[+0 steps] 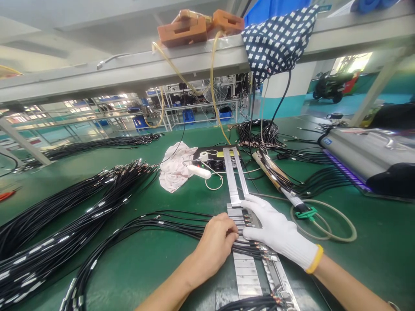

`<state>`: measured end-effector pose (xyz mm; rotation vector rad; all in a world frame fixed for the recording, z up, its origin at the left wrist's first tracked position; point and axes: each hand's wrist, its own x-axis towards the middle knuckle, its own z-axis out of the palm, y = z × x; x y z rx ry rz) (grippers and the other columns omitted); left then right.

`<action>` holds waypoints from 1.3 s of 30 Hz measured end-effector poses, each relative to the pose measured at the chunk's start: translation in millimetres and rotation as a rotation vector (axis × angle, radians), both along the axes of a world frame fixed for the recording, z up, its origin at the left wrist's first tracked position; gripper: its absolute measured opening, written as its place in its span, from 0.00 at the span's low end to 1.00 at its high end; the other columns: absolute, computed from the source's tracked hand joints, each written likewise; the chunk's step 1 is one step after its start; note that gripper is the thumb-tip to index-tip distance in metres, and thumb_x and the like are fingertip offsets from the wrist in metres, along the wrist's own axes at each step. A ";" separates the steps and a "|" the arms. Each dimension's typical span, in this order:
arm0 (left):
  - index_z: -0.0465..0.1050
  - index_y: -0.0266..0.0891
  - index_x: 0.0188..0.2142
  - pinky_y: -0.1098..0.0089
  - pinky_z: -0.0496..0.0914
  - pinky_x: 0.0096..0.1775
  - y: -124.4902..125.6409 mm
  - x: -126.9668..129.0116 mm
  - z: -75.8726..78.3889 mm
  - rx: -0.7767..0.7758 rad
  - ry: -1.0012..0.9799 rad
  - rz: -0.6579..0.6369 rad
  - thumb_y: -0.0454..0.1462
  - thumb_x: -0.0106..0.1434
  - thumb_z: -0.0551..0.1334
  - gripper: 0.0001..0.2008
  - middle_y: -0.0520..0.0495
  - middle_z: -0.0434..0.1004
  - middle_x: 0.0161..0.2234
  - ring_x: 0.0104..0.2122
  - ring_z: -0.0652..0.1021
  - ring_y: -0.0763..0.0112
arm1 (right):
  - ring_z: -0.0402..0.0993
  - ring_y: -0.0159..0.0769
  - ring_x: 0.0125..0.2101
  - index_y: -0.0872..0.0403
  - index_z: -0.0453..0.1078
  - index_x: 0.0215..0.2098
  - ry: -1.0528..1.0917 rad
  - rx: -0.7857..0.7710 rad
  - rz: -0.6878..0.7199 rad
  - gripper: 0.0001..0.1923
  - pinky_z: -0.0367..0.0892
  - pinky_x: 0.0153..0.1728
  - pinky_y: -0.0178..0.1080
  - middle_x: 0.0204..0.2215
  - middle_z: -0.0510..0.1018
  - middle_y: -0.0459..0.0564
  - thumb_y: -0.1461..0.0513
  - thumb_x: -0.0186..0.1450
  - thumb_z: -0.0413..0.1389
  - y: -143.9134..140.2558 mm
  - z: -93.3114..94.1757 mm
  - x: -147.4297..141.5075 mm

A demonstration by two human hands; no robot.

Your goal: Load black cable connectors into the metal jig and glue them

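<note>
The fingertips of the left hand [216,242] are pressed down out of sight against the thin black cables [168,221], so whether they pinch a cable or only pin it flat cannot be told; the fingers are curled, nearly closed. The right hand [275,231], in a white knit glove with a yellow band at the wrist, lies mostly flat and spread on the metal fixture [241,224], index finger stretched along its edge, gripping nothing that can be seen. Its palm covers part of the fixture's slots.

The fixture is a long, flat, brushed steel strip of rectangular segments running from the bottom edge, where it is cut off, up the green counter [145,263]. The cables cross it just under both hands, their small metal connector ends lying in a row on its right side; details of the connectors are too small to make out.

Thick bundles of glossy black cable [65,216] fan across the left of the counter and run out of frame. A crumpled white cloth [175,168] lies beyond the hands, beside a small black box [215,160] partly hidden by the fixture. A coil of beige tubing [337,224] loops to the right. A dotted dark fabric [279,39] hangs from the overhead shelf.
</note>
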<state>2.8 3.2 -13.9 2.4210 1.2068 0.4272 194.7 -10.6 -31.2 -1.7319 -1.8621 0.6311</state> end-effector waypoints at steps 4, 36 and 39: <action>0.77 0.37 0.32 0.65 0.72 0.47 -5.3 -0.4 2.4 0.101 0.153 -0.046 0.23 0.66 0.57 0.13 0.48 0.78 0.36 0.39 0.77 0.65 | 0.58 0.47 0.66 0.49 0.67 0.63 -0.099 -0.051 -0.005 0.37 0.59 0.63 0.51 0.69 0.59 0.53 0.63 0.54 0.63 -0.1 6.8 -3.3; 0.72 0.41 0.35 0.68 0.65 0.40 1.4 -13.8 19.0 -0.165 -0.068 0.013 0.34 0.69 0.55 0.08 0.51 0.77 0.36 0.36 0.75 0.66 | 0.70 0.45 0.59 0.49 0.69 0.56 0.600 0.148 -0.023 0.24 0.63 0.63 0.51 0.59 0.74 0.53 0.50 0.64 0.56 25.0 -43.4 25.6; 0.73 0.40 0.34 0.69 0.64 0.38 2.6 -13.1 15.9 -0.196 -0.096 0.025 0.35 0.69 0.55 0.09 0.50 0.77 0.34 0.35 0.74 0.66 | 0.71 0.45 0.58 0.49 0.70 0.55 0.627 0.135 0.042 0.24 0.64 0.62 0.51 0.57 0.76 0.52 0.51 0.63 0.58 21.4 -35.5 29.9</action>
